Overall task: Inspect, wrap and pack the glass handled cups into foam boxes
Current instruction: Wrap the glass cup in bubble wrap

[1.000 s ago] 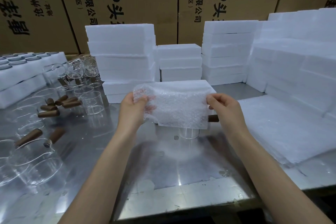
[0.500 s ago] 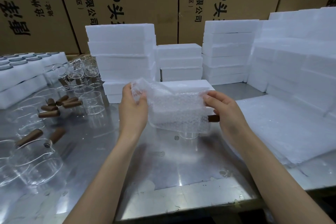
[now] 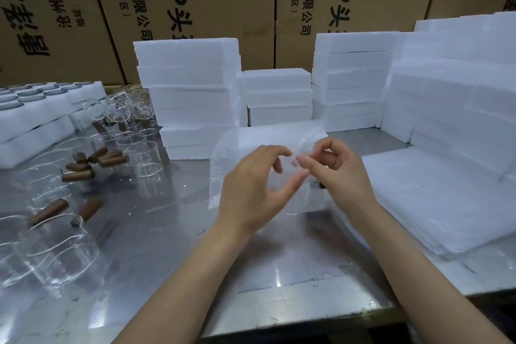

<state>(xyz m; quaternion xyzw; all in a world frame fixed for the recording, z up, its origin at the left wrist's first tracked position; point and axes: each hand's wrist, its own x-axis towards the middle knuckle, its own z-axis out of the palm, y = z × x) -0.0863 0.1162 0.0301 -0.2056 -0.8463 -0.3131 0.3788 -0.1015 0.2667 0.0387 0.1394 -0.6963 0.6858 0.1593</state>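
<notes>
Head cam, frame centre: I see left hand (image 3: 251, 190) & right hand (image 3: 339, 173) both pinching bubble wrap (image 3: 240, 148) over the steel table (image 3: 167, 246). Unwrapped glass cups (image 3: 142, 158) sit centre-left; foam boxes (image 3: 190, 92) stacked behind.

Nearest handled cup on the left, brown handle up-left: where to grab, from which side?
Judgement: take the brown handle of the nearest cup, coming from above-left. It juts clear of the glass wall, while neighbouring cups crowd the body.
</notes>
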